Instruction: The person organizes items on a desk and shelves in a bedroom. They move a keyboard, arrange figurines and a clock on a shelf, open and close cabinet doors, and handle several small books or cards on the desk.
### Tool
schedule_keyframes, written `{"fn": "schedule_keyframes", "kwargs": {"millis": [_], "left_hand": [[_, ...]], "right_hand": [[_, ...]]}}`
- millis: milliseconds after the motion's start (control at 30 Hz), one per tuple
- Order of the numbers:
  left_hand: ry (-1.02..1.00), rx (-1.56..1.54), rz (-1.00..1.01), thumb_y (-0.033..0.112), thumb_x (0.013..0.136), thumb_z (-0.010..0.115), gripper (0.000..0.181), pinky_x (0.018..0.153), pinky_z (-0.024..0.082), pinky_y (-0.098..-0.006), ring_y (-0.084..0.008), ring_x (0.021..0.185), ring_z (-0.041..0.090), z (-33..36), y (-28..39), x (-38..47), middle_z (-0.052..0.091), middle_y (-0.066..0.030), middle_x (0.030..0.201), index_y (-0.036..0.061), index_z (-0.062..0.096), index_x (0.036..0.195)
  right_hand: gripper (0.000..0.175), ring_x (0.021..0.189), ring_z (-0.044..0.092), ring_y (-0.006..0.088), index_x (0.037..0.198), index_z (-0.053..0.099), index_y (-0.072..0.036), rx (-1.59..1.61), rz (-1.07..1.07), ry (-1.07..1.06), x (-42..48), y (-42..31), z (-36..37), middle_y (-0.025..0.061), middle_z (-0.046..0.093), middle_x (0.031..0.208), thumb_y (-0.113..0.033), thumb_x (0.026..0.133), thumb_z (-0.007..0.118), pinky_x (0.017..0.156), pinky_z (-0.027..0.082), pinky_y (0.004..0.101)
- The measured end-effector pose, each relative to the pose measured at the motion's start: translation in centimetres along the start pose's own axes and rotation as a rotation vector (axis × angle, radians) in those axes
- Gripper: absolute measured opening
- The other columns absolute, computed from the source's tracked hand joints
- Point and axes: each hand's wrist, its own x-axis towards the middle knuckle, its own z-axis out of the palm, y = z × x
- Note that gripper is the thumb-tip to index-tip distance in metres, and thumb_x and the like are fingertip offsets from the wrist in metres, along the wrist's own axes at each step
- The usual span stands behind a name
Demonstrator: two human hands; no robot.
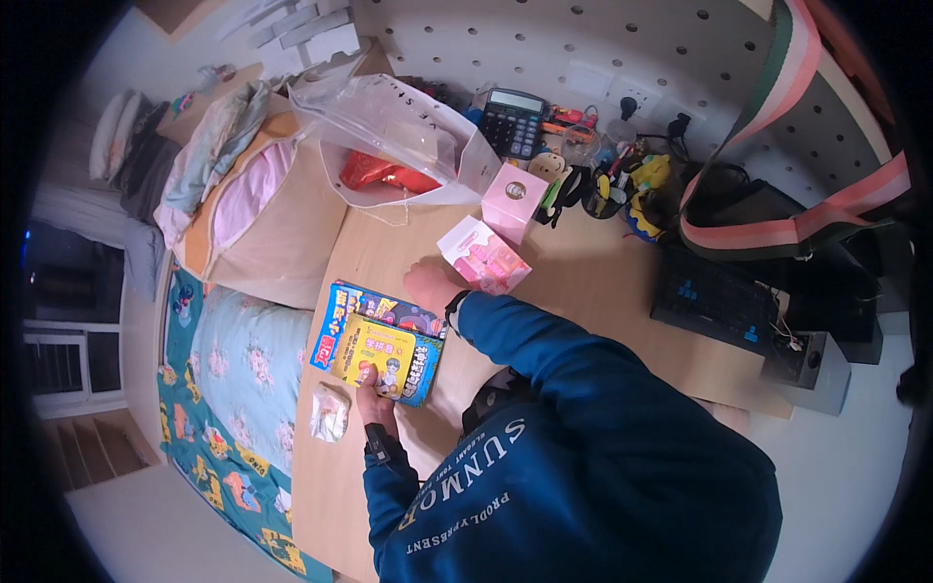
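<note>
My left hand grips the lower edge of a small yellow children's book, thumb on its cover and fingers hidden beneath. Under it lie larger blue comic-style books, overlapping in a pile on the wooden desk. I cannot tell whether the fingers also hold these. Just beyond the pile, my right hand is low over the desk, its fingers curled and their undersides hidden. Close to it are a pink and white printed box and a plain pink box. A small white packet rests near my left hand.
A white bag with red contents stands at the back, next to a calculator. A keyboard and a speaker are on the right. A striped strap hangs there. A bed with a floral cushion adjoins the desk.
</note>
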Motion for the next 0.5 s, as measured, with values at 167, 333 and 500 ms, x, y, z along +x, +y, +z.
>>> {"fn": "schedule_keyframes", "kwargs": {"millis": [167,333,500], "left_hand": [[-0.092,-0.107,-0.005,0.019,0.091,0.059,0.033,0.073,0.055,-0.0400,-0.0266,0.090,0.064,1.5,-0.3,2.4,0.063,-0.0097,0.109,0.0046,0.051,0.120],[-0.070,0.016,0.002,0.021,0.092,0.058,0.033,0.081,0.053,-0.0413,-0.0272,0.100,0.062,3.5,0.4,4.8,0.061,-0.0092,0.116,0.0082,0.052,0.122],[-0.092,0.016,0.050,0.017,0.091,0.059,0.035,0.084,0.052,-0.0436,-0.0276,0.102,0.062,3.2,1.7,2.9,0.061,-0.0098,0.118,0.0068,0.050,0.124]], "right_hand": [[0.021,0.101,0.060,0.0311,0.100,0.064,-0.004,0.168,-0.024,0.013,-0.4,-0.2,0.1,0.0161,0.061,0.107,-0.010,0.086,0.049,0.081,0.051,0.0408],[0.022,0.099,0.063,0.0332,0.101,0.065,-0.001,0.206,0.071,-0.070,-0.4,0.5,-1.0,0.0189,0.064,0.106,-0.009,0.085,0.051,0.084,0.051,0.0413],[0.018,0.091,0.066,0.0313,0.089,0.069,-0.002,-0.045,-0.026,-0.113,-0.7,1.4,-1.4,0.0177,0.068,0.093,-0.008,0.080,0.055,0.077,0.052,0.0400]]}}
